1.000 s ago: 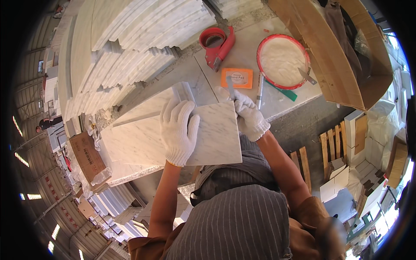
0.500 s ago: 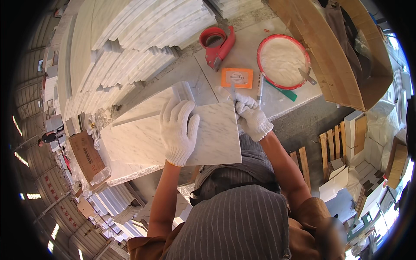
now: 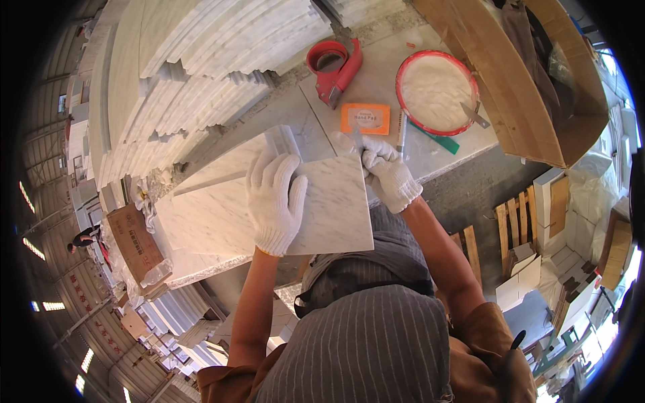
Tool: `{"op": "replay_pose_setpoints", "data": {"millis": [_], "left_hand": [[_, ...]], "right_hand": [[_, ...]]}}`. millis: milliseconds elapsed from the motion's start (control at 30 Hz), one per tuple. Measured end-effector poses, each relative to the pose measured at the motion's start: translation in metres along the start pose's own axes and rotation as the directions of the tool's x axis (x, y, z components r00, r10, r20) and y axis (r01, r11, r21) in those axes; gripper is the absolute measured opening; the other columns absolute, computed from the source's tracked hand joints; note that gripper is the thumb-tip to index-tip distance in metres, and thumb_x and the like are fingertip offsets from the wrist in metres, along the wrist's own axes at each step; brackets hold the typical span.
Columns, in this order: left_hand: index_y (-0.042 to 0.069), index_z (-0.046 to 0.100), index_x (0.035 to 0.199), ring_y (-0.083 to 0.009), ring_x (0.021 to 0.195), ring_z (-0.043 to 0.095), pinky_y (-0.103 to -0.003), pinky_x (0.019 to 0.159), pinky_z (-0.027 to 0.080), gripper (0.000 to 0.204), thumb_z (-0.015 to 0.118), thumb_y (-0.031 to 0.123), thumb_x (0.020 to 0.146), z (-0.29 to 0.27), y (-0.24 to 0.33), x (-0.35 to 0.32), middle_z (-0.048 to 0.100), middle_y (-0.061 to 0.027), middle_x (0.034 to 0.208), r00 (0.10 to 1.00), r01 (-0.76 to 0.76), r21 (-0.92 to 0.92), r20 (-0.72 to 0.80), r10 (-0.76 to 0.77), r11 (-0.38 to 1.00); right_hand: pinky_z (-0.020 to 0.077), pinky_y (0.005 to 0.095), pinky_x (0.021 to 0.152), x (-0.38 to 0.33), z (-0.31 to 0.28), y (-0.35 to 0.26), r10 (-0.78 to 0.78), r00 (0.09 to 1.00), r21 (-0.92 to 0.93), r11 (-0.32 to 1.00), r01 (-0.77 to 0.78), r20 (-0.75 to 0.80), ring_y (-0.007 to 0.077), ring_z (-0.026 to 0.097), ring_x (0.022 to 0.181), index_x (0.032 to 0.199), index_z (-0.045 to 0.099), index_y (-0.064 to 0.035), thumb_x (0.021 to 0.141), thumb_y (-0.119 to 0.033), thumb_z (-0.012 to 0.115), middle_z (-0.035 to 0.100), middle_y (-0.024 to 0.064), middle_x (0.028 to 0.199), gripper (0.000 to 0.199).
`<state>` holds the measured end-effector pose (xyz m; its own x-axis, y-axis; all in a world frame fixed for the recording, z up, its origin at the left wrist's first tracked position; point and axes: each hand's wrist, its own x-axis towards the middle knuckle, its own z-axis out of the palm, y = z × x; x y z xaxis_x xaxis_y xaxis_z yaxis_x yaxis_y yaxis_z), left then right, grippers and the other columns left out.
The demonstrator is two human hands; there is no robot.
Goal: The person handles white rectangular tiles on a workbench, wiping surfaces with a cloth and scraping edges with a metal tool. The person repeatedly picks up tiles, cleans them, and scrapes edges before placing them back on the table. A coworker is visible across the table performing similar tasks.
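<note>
A white, grey-veined marble tile (image 3: 332,211) lies in front of me, partly over another pale tile (image 3: 235,158). My left hand (image 3: 275,201), in a white knit glove, rests flat on its face with the fingers stretched out. At the tile's right edge, my gloved right hand (image 3: 390,176) is closed around a small metal scraper blade (image 3: 358,140) whose tip points away from me. The glove hides its handle. Just beyond that hand are an orange hand-pad box (image 3: 365,119) and a slim marker (image 3: 402,133).
A red-rimmed tub of white paste (image 3: 437,94) has a metal scraper (image 3: 475,115) on its rim and a green strip (image 3: 440,141) beside it. A red tape dispenser (image 3: 334,74) lies farther back. Stacked slabs (image 3: 181,87) rise at left; a cardboard box (image 3: 517,87) stands at right.
Both hands keep almost the same place on the tile and the scraper. The whole view has shifted slightly, and a distant person at the far left has moved a little.
</note>
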<state>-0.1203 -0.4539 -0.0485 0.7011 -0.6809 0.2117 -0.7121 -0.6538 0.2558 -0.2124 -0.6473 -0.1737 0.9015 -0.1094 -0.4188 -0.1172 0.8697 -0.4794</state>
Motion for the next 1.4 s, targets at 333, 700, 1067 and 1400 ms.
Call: {"op": "replay_pose_setpoints", "data": {"millis": [333,700,1067,1400], "left_hand": [[0.006,0.063,0.123,-0.0388,0.129,0.051,-0.051,0.109,0.039,0.031,0.067,0.016,0.094,0.000,0.000,0.000,0.065,-0.0117,0.126,1.000,0.006,0.006,0.004,-0.006,1.000],[0.005,0.063,0.123,-0.0387,0.128,0.052,-0.049,0.109,0.040,0.032,0.068,0.014,0.092,-0.003,0.001,-0.001,0.065,-0.0127,0.126,1.000,0.019,-0.016,-0.013,-0.019,1.000],[-0.002,0.070,0.108,-0.0052,0.081,0.055,-0.026,0.070,0.045,0.027,0.069,0.023,0.098,-0.036,0.079,0.004,0.066,-0.0004,0.088,0.626,0.756,-0.638,0.640,-0.445,0.145],[-0.001,0.074,0.098,-0.0075,0.071,0.056,-0.030,0.066,0.046,0.023,0.071,0.022,0.094,-0.038,0.079,0.002,0.065,-0.0012,0.075,0.712,0.683,-0.692,0.557,-0.428,0.235]], "right_hand": [[0.0524,0.0299,0.073,-0.006,0.013,-0.012,0.010,0.996,-0.087,0.996,-0.018,-0.083,0.0119,0.062,0.082,0.102,0.068,-0.0089,0.098,-0.005,0.062,0.065,0.0003,0.092,0.009],[0.0447,0.0256,0.058,-0.080,-0.038,-0.041,0.117,0.982,-0.055,0.992,-0.110,0.151,0.0108,0.054,0.068,0.126,0.068,-0.0053,0.099,-0.008,0.063,0.064,0.0044,0.085,0.028],[0.0493,0.0226,0.066,-0.115,0.086,-0.067,-0.054,0.996,-0.604,0.797,-0.001,-0.072,0.0060,0.059,0.075,0.124,0.070,-0.0016,0.095,-0.001,0.063,0.068,0.0040,0.098,0.030],[0.0508,0.0239,0.065,-0.119,0.061,-0.112,-0.363,0.923,-0.772,0.620,0.138,-0.127,0.0071,0.061,0.076,0.120,0.070,0.0014,0.093,0.002,0.063,0.070,0.0048,0.094,0.028]]}}
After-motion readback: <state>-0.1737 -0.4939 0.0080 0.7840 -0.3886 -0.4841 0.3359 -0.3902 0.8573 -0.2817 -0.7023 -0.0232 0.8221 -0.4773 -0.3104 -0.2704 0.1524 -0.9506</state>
